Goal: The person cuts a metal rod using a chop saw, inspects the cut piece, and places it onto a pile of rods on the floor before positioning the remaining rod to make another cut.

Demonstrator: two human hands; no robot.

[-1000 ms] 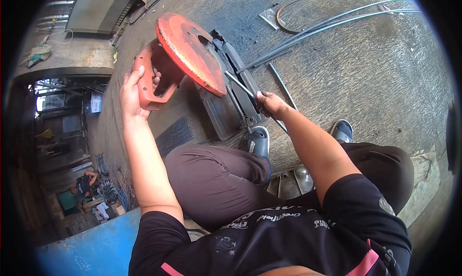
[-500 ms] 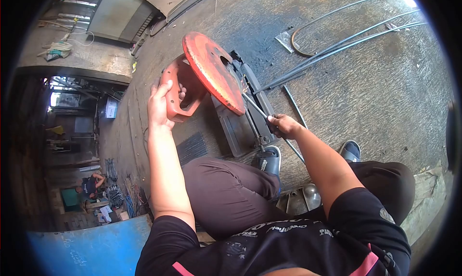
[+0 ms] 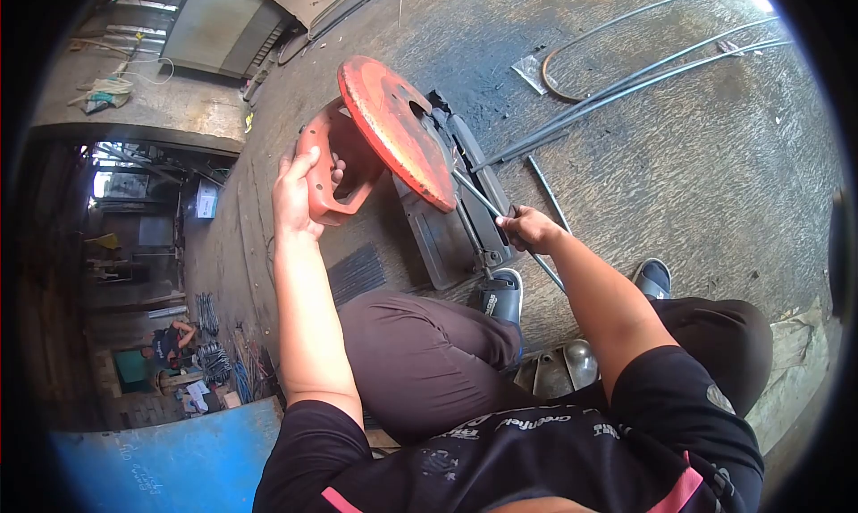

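A chop saw with an orange blade guard (image 3: 393, 129) stands on a dark base (image 3: 447, 236) on the concrete floor. My left hand (image 3: 295, 191) grips the saw's orange handle (image 3: 335, 178). My right hand (image 3: 529, 229) is closed on thin steel rods (image 3: 478, 196) that lie across the saw's base under the blade. Long rods (image 3: 626, 84) run from the saw out to the upper right.
A short rod (image 3: 547, 191) lies on the floor beside the saw. A curved wire loop (image 3: 581, 62) lies beyond it. My sandalled feet (image 3: 500, 294) rest near the base. A person (image 3: 170, 343) sits far left among rod bundles. A blue surface (image 3: 170, 464) is at the bottom left.
The view shifted between the earliest frame and half a second ago. Since then my right hand has edged slightly up along the rods; my left hand stays on the handle.
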